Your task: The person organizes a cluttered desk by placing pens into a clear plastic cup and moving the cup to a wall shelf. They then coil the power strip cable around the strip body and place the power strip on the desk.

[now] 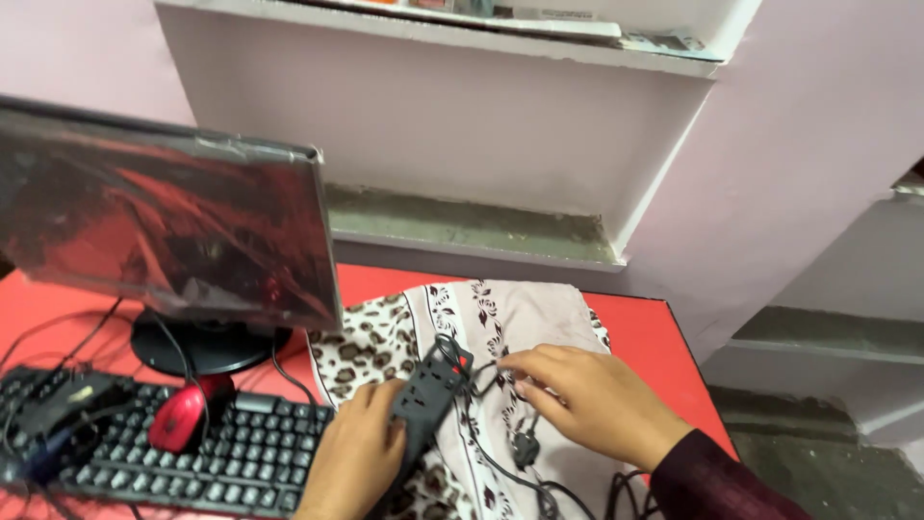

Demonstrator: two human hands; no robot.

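My left hand (354, 453) grips a dark grey power strip (426, 395) that stands tilted over a patterned cloth (500, 318) on the red table (640, 332). At the strip's far end is a small red switch. My right hand (592, 400) rests on the cloth beside the strip, its fingertips pinching the strip's black cable (486, 371). A black plug (525, 449) lies on the cloth just below my right hand, with more cable trailing toward the front edge.
A monitor (164, 212) wrapped in plastic film stands at the left on a round black base. In front of it lie a black keyboard (231, 453) and a red mouse (180, 416) with tangled wires. Behind the table are white wall shelves (462, 231).
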